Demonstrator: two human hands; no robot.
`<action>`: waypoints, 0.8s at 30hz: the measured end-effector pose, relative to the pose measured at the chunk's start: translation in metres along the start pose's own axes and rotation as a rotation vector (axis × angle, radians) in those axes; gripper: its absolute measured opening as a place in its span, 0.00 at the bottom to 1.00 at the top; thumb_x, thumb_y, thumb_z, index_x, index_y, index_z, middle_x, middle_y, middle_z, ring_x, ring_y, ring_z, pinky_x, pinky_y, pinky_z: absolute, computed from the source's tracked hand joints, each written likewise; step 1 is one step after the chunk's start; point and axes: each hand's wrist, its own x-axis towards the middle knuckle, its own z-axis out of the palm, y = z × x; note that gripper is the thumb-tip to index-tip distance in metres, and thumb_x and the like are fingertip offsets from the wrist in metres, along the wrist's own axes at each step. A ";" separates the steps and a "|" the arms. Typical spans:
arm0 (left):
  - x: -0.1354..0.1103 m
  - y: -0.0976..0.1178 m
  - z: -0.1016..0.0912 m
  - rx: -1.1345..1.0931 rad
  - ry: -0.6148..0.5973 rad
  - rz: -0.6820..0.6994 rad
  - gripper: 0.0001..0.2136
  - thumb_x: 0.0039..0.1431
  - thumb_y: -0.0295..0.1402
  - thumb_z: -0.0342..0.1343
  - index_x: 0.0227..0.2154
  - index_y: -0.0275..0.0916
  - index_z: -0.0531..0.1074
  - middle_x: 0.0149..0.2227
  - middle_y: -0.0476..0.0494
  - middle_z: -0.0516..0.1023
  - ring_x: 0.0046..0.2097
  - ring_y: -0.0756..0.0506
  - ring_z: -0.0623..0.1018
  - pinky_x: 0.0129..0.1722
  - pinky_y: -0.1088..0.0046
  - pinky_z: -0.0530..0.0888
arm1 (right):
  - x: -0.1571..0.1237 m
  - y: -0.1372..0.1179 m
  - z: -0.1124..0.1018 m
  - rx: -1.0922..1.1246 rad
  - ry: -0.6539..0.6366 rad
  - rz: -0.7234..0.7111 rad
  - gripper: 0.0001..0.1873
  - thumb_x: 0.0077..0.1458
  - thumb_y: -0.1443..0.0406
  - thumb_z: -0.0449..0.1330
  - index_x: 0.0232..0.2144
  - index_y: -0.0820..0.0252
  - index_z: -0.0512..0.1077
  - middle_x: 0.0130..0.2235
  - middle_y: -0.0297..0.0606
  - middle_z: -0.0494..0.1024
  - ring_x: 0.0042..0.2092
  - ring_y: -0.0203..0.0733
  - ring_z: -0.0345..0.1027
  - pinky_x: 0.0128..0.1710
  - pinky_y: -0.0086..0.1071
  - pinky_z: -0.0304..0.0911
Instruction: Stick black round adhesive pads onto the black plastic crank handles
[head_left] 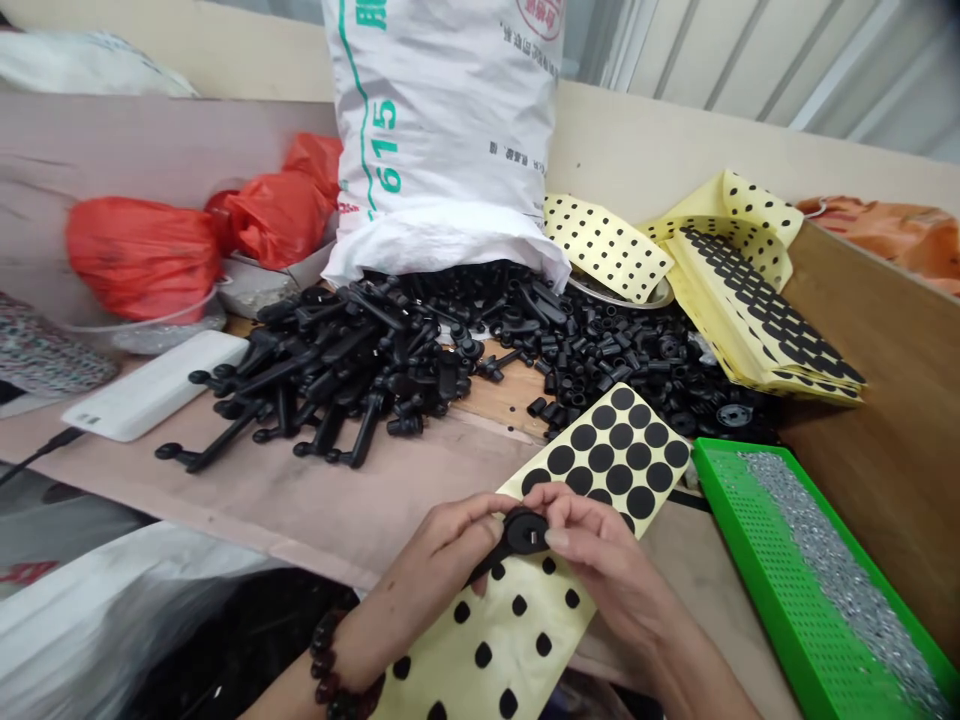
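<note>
Beaded bracelet is worn above the left grip; a black plastic arm piece is clenched between it and the right grip, directly over a yellow sheet of black dots. Beyond that sheet, a heap of black plastic parts is spilled across the desk; right of it, a green perforated tray is laid.

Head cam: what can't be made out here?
Head view:
Black plastic part: partly hidden by left hand and right hand.
White woven sack: top and print cut off by upper edge.
Silvery granules in green perforated tray: too small to identify.
Red plastic bags: contents hidden.
</note>
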 end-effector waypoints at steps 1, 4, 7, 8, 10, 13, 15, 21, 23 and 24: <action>0.000 0.000 0.000 -0.001 0.002 0.000 0.14 0.59 0.36 0.48 0.43 0.40 0.74 0.35 0.47 0.75 0.28 0.51 0.67 0.26 0.79 0.67 | 0.001 0.000 0.000 -0.011 -0.002 0.005 0.08 0.42 0.65 0.65 0.19 0.61 0.68 0.42 0.38 0.68 0.40 0.41 0.60 0.39 0.30 0.54; -0.001 0.001 0.000 -0.002 0.002 0.009 0.13 0.59 0.36 0.48 0.42 0.40 0.74 0.35 0.47 0.74 0.28 0.51 0.67 0.26 0.79 0.67 | 0.002 -0.001 0.000 -0.050 -0.012 0.011 0.08 0.42 0.65 0.65 0.19 0.61 0.69 0.42 0.38 0.68 0.39 0.40 0.59 0.38 0.30 0.54; -0.001 0.001 0.000 -0.006 -0.009 0.017 0.14 0.59 0.36 0.48 0.43 0.39 0.73 0.33 0.48 0.73 0.28 0.51 0.67 0.26 0.79 0.67 | 0.004 -0.003 0.000 -0.083 -0.010 0.018 0.08 0.42 0.65 0.65 0.19 0.61 0.69 0.41 0.38 0.67 0.39 0.40 0.59 0.37 0.29 0.54; -0.001 0.000 0.000 -0.007 -0.009 0.018 0.14 0.59 0.36 0.48 0.43 0.39 0.73 0.33 0.48 0.73 0.28 0.51 0.67 0.26 0.79 0.67 | 0.004 -0.004 0.000 -0.082 -0.012 0.023 0.08 0.42 0.65 0.65 0.19 0.61 0.69 0.41 0.38 0.67 0.38 0.40 0.59 0.36 0.29 0.54; 0.000 -0.002 0.000 -0.007 -0.006 0.014 0.14 0.59 0.37 0.48 0.43 0.39 0.73 0.32 0.48 0.73 0.28 0.51 0.67 0.25 0.79 0.67 | 0.005 -0.004 0.000 -0.058 -0.027 0.035 0.08 0.41 0.66 0.65 0.19 0.61 0.69 0.41 0.38 0.67 0.38 0.40 0.59 0.36 0.29 0.54; 0.002 -0.006 0.000 -0.007 -0.002 0.012 0.14 0.59 0.37 0.48 0.43 0.38 0.73 0.29 0.50 0.71 0.27 0.51 0.66 0.25 0.79 0.65 | 0.005 -0.004 -0.001 -0.003 -0.050 0.051 0.08 0.41 0.66 0.65 0.19 0.61 0.69 0.41 0.38 0.67 0.39 0.40 0.60 0.37 0.30 0.54; 0.003 -0.009 0.000 -0.020 -0.005 0.009 0.14 0.57 0.36 0.49 0.43 0.37 0.72 0.25 0.52 0.68 0.25 0.52 0.64 0.24 0.79 0.64 | 0.006 -0.003 -0.001 -0.009 -0.043 0.050 0.08 0.42 0.66 0.65 0.20 0.61 0.69 0.42 0.38 0.67 0.39 0.40 0.60 0.37 0.30 0.55; 0.002 -0.010 0.000 -0.009 -0.003 0.024 0.14 0.57 0.35 0.48 0.44 0.37 0.72 0.27 0.50 0.69 0.26 0.52 0.65 0.24 0.79 0.65 | 0.006 -0.002 -0.001 -0.040 -0.035 0.038 0.08 0.42 0.65 0.65 0.19 0.61 0.68 0.41 0.37 0.68 0.39 0.40 0.60 0.37 0.30 0.55; 0.002 -0.009 0.000 -0.007 -0.001 0.030 0.14 0.58 0.35 0.48 0.43 0.38 0.72 0.29 0.49 0.70 0.27 0.52 0.66 0.25 0.79 0.66 | 0.006 -0.002 -0.001 -0.019 -0.042 0.049 0.08 0.41 0.66 0.65 0.19 0.61 0.69 0.41 0.37 0.68 0.39 0.40 0.61 0.37 0.30 0.55; 0.002 -0.010 0.000 -0.007 -0.001 0.031 0.14 0.59 0.36 0.48 0.43 0.38 0.72 0.29 0.50 0.70 0.27 0.52 0.66 0.25 0.79 0.66 | 0.007 -0.002 -0.001 -0.014 -0.047 0.053 0.08 0.41 0.66 0.65 0.19 0.61 0.69 0.41 0.37 0.68 0.39 0.40 0.61 0.37 0.30 0.55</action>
